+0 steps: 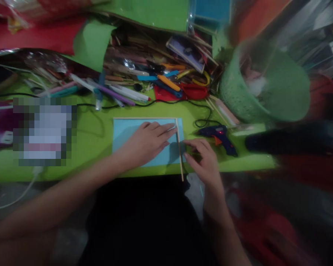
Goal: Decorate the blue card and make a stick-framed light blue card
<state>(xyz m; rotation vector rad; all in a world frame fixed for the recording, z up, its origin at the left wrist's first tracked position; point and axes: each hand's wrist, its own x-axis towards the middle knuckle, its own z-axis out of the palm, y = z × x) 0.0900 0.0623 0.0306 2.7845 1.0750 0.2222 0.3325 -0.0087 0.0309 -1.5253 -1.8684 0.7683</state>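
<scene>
A light blue sheet [124,138] lies on the green tabletop. One thin wooden stick [144,118] runs along its far edge. A second wooden stick [179,147] lies near its right side and juts past the table's front edge. My left hand [148,142] rests over the sheet with fingers stretched out, their tips at the upper end of the second stick. Just right of that stick is my right hand [203,159], thumb and fingers apart, with nothing visible between them. A dark blue glue gun [217,135] with an orange trigger lies beyond the right hand.
Pens [130,92], scissors [199,78] and other tools crowd the back. A green bucket [288,81] stands at the back right. A blurred-out device [47,129] with a white cable [24,195] lies on the left. A black cord [155,101] crosses behind the sheet.
</scene>
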